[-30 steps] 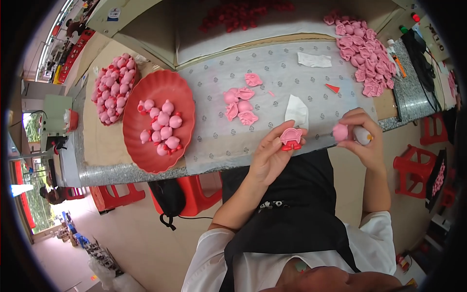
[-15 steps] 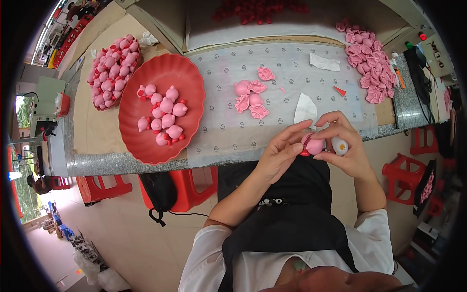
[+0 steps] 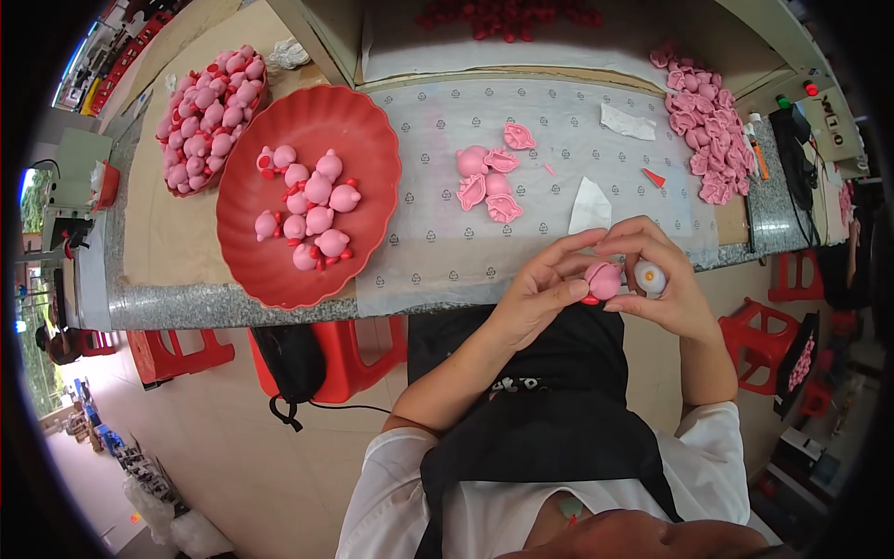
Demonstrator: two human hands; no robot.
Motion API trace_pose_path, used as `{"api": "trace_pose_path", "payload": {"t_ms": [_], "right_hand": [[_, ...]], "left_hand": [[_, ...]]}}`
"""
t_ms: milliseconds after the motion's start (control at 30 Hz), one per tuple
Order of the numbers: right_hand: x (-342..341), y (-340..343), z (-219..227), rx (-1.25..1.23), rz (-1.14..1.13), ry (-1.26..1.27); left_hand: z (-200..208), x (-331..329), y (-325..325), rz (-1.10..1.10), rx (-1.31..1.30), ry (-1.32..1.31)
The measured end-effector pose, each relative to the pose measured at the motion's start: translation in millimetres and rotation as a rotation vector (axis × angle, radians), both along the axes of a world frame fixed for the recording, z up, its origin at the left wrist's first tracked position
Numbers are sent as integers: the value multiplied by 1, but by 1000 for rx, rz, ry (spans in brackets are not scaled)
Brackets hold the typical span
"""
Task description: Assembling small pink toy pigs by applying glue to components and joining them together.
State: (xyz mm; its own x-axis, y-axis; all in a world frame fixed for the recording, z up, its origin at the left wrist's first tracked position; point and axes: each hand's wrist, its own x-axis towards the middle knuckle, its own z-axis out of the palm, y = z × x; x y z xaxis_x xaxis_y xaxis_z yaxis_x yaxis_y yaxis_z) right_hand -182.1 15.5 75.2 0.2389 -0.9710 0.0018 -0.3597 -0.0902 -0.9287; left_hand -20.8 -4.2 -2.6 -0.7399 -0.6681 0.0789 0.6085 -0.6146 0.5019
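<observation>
Taking the big red dish (image 3: 372, 149) as the landmark: to its left a smaller container (image 3: 207, 116) is heaped with pink pig-shaped figures. The dish itself holds about a dozen pink pigs (image 3: 312, 210) with red feet, which look finished. To the right of the dish, on the clear printed sheet (image 3: 438, 252) spread over the surface, lie a few loose pink shell halves (image 3: 492, 177), a white scrap of paper (image 3: 589, 205) and a small red piece (image 3: 654, 177).

Further right and nearer the person, just off the front edge of the surface, both hands meet. The left hand (image 3: 535, 293) has its fingers closed around a pink pig figure (image 3: 603, 279), a red part showing beneath it. The right hand (image 3: 666, 289) touches the same pig with its fingertips and also grips a small white and orange object (image 3: 649, 277); what it is I cannot tell.

Far right of the dish, a pile of unassembled pink parts (image 3: 710, 140) stretches along the surface. Judging by the piles, a good share is done, yet many parts are left.

The surface (image 3: 168, 303) is a speckled stone counter with a brown mat at the dish's left end. Behind the dish a raised shelf carries red pieces (image 3: 507, 14). Red plastic stools (image 3: 177, 349) stand on the pale tiled floor beneath, and a black bag (image 3: 291, 359) hangs below the dish.
</observation>
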Motion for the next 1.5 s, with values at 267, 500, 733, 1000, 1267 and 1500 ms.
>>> {"api": "trace_pose_path", "payload": {"t_ms": [267, 500, 733, 1000, 1267, 1500], "right_hand": [[5, -1, 8, 59, 94, 74], [4, 5, 2, -47, 88, 118], [1, 8, -11, 531, -83, -514], [2, 13, -31, 772, -20, -888], [5, 21, -48, 824, 10, -1062], [8, 24, -53, 833, 4, -1135]], "left_hand": [[1, 6, -2, -11, -60, -62], [11, 9, 0, 38, -133, -168], [6, 13, -10, 215, -602, -335], [5, 7, -11, 101, -583, -277], [-1, 1, -5, 172, -594, -327], [-2, -1, -1, 191, -562, -325]]}}
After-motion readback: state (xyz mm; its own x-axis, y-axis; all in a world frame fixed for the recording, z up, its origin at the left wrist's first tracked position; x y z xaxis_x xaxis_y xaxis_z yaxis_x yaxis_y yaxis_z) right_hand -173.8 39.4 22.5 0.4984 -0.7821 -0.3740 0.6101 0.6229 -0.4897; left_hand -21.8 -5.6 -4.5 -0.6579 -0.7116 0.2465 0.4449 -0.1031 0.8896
